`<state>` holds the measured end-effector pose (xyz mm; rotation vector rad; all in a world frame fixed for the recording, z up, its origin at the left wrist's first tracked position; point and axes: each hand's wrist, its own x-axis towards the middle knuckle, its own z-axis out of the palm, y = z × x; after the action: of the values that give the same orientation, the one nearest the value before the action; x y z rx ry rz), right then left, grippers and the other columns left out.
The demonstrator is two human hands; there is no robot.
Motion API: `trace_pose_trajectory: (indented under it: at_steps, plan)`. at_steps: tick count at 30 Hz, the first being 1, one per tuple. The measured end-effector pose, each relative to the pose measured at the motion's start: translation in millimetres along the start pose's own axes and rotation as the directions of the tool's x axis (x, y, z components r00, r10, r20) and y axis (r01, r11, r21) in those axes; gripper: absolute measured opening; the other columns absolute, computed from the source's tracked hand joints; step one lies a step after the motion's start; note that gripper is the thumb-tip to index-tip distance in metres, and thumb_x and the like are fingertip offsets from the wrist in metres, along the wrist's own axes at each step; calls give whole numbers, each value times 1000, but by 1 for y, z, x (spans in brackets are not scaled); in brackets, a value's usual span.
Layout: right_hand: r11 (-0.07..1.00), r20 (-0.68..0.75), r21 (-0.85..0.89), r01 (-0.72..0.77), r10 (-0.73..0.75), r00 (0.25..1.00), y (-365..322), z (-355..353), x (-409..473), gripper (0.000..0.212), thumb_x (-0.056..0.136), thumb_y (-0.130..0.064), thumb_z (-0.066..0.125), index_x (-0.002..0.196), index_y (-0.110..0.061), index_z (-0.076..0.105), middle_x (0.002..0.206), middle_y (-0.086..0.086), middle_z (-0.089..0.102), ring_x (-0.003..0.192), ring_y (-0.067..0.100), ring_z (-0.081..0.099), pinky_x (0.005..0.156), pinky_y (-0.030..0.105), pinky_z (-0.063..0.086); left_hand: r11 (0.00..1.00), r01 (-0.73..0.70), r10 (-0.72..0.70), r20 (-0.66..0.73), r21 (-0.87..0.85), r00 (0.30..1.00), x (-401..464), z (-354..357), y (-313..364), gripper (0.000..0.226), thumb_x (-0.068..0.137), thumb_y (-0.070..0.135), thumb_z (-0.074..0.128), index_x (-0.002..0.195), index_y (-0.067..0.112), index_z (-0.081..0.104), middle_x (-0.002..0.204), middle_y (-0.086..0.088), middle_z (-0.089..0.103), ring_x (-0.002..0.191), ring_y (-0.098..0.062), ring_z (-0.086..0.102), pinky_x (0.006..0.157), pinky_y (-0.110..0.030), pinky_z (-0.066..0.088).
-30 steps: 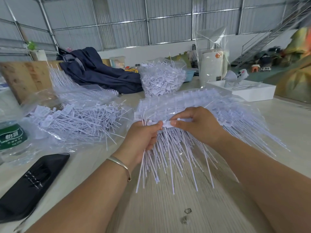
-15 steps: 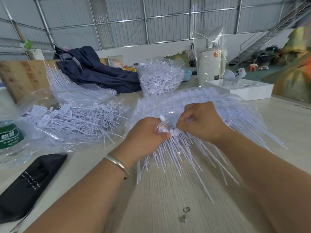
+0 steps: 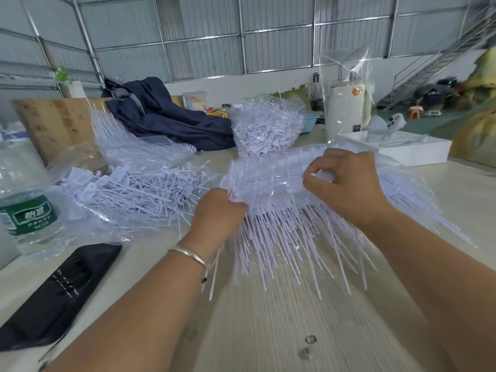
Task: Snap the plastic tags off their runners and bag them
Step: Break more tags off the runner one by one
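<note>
A wide fan of white plastic tags on their runners (image 3: 290, 237) lies on the table in front of me, its thin tails pointing toward me. My left hand (image 3: 217, 213) grips the near left end of the tag heads. My right hand (image 3: 346, 183) is raised over the pile's top, fingers curled and pinching white tag pieces. To the left lies a clear open bag of loose tags (image 3: 128, 191). A second clear bag stuffed with tags (image 3: 265, 130) stands behind the pile.
A water bottle (image 3: 26, 210) stands at the left edge, with a black pouch (image 3: 59, 288) lying in front of it. A dark jacket (image 3: 166, 116) is heaped at the back. A white tray (image 3: 408, 149) and a wrapped white cylinder (image 3: 346, 108) sit back right.
My right hand has moved up and to the right, away from my left hand, taking tag pieces with it. My left hand stays gripping the bundle.
</note>
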<state>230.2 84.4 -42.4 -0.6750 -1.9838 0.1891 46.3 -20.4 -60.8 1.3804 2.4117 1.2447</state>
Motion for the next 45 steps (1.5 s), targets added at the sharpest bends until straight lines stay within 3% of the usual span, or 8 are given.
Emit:
trace_pose_trajectory:
  at_steps: [5, 13, 20, 24, 31, 34, 38, 45]
  plan:
    - [999, 66, -49, -22, 25, 998, -4, 13, -7, 24, 86, -34, 48, 78, -15, 60, 64, -5, 51, 66, 19, 53, 89, 33, 26, 931, 18, 48, 171, -366, 984, -7, 22, 12, 22, 76, 20, 82, 65, 21, 62, 43, 17, 53, 37, 5, 48, 37, -12, 33]
    - [1000, 206, -10, 8, -5, 979, -5, 23, -14, 39, 96, -44, 31, 66, -20, 42, 64, -2, 47, 68, 19, 49, 90, 39, 29, 850, 228, -89, 297, -475, 951, -12, 26, 9, 56, 99, 54, 40, 60, 13, 44, 42, 1, 39, 33, -16, 39, 43, -24, 35]
    - [967, 300, -227, 119, -47, 953, 7, 41, -21, 35, 98, -49, 41, 89, -21, 59, 81, -5, 56, 80, 17, 54, 86, 35, 31, 790, 302, -77, 403, -533, 912, -12, 22, 9, 34, 90, 50, 60, 83, 16, 59, 46, 9, 35, 35, -6, 26, 34, -16, 20]
    - [964, 246, -224, 142, -85, 965, 10, 38, -18, 42, 99, -48, 35, 84, -18, 60, 73, -3, 54, 75, 18, 52, 85, 38, 32, 743, 303, -34, 420, -596, 907, -10, 20, 9, 35, 80, 34, 77, 50, 26, 61, 51, 9, 27, 39, -6, 21, 34, -16, 16]
    - [966, 227, -257, -32, 93, 970, 19, 23, -11, 48, 93, -63, 35, 75, -22, 53, 72, -3, 59, 77, 19, 56, 91, 40, 29, 596, 362, -109, 375, -717, 921, -3, 17, 1, 45, 84, 15, 74, 44, 21, 53, 48, 9, 28, 35, -5, 20, 32, -15, 15]
    - [980, 210, -156, -127, 158, 965, 14, 22, -9, 50, 89, -65, 45, 67, -20, 50, 63, -5, 52, 70, 17, 55, 91, 40, 32, 494, 388, -60, 415, -778, 908, -4, 14, 3, 31, 82, 17, 72, 63, 21, 48, 52, 8, 25, 35, -4, 19, 32, -15, 13]
    - [938, 252, 240, -251, 189, 949, 5, 17, -9, 55, 84, -57, 62, 59, -19, 32, 51, -8, 26, 46, 7, 30, 61, 26, 26, 312, 452, 73, 496, -835, 865, -6, 8, 5, 29, 75, 19, 70, 69, 21, 41, 52, 10, 23, 32, -2, 19, 28, -14, 16]
    - [787, 399, 548, -284, 52, 916, -10, 4, -7, 67, 78, -50, 67, 78, 14, 47, 68, 10, 32, 53, 5, 31, 53, 11, 27, 166, 583, 341, 601, -796, 723, -14, 7, 11, 31, 79, 17, 71, 73, 19, 41, 48, 8, 27, 37, -7, 10, 28, -13, 18]
